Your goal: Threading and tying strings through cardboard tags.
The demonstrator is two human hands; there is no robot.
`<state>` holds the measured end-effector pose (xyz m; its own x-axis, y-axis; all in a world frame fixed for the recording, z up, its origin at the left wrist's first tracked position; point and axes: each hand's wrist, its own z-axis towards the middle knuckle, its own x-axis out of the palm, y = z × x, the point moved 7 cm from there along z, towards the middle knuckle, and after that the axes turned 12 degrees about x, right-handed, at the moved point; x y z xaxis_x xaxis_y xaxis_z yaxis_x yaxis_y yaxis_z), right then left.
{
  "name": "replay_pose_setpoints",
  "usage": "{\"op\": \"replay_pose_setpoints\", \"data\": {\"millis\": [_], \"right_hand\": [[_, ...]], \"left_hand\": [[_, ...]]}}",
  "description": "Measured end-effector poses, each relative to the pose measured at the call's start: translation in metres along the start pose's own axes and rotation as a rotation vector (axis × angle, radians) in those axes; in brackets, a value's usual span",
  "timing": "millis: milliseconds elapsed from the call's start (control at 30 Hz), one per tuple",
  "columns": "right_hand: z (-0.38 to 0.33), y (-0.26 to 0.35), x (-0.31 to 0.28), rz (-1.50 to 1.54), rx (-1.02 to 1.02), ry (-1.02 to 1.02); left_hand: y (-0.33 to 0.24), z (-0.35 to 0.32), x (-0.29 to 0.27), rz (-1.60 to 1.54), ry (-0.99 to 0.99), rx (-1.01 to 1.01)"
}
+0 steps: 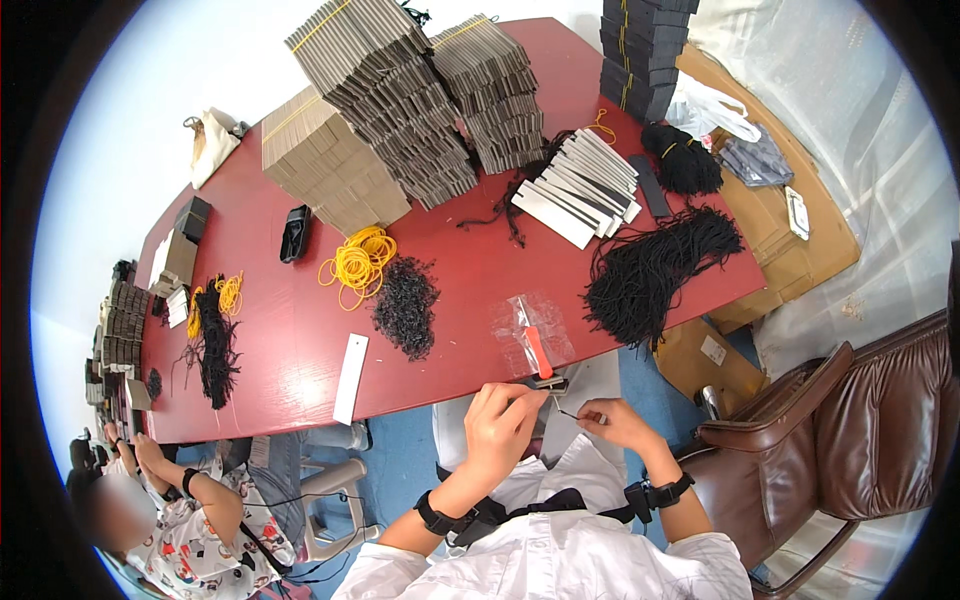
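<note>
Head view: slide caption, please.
Left hand and right hand close together by the near edge of a red table, the right pinching a thin dark item, orange-handled tool beyond.

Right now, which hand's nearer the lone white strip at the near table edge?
Left: the left hand is right of the white strip; the right hand is farther right.

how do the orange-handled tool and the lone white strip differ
The tool has an orange handle; the strip is white and flat. Clear plastic film lies around the tool, while the strip lies on bare red tabletop. Both lie near the tabletop's edge.
</note>
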<state>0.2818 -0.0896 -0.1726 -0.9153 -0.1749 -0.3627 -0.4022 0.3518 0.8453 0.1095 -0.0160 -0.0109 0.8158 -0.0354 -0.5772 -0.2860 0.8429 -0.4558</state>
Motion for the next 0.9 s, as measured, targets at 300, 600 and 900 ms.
{"op": "replay_pose_setpoints", "data": {"millis": [300,600,900], "right_hand": [[-0.001,0.004,0.002,-0.109,-0.056,-0.031],[-0.005,0.005,0.003,-0.028,-0.016,-0.039],[-0.004,-0.036,0.017,0.176,0.189,0.090]], "left_hand": [[-0.001,0.003,-0.001,0.045,0.038,0.035],[0.005,-0.013,0.010,-0.184,0.107,-0.173],[-0.003,-0.021,0.019,-0.217,0.230,-0.107]]}}
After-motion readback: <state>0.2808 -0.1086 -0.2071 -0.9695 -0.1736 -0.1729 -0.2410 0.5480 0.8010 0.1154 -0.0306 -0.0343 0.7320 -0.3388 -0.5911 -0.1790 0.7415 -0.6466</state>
